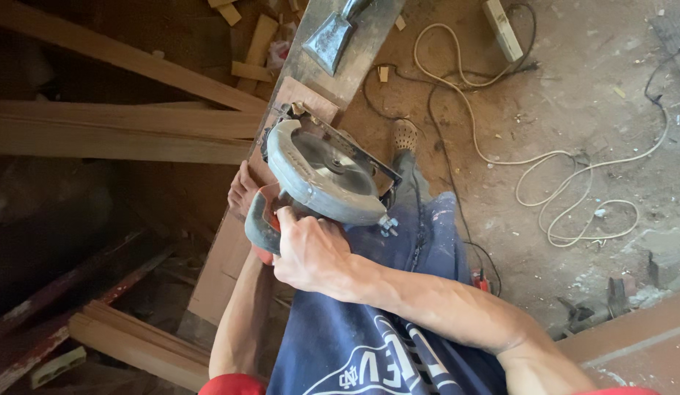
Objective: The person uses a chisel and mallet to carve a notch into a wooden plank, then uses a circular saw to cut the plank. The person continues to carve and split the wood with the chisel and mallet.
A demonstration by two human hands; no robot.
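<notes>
1. Your right hand, centre frame, has its fingers wrapped tight round the handle of one circular saw; the grip is fully closed.
2. The saw sits just above that hand, its grey blade guard facing up, resting on one long plank that runs from lower left to top centre.
3. Your left hand lies on the plank just left of the saw, mostly hidden behind it. I cannot tell how its fingers are set or whether they grip anything.
4. One hatchet lies on the plank at top centre, well apart from the saw.
5. One pale cord loops over the dirt floor at right; one white power strip lies at upper right.
6. One sandalled foot shows just right of the saw.
7. Several boards are stacked at upper left.
</notes>
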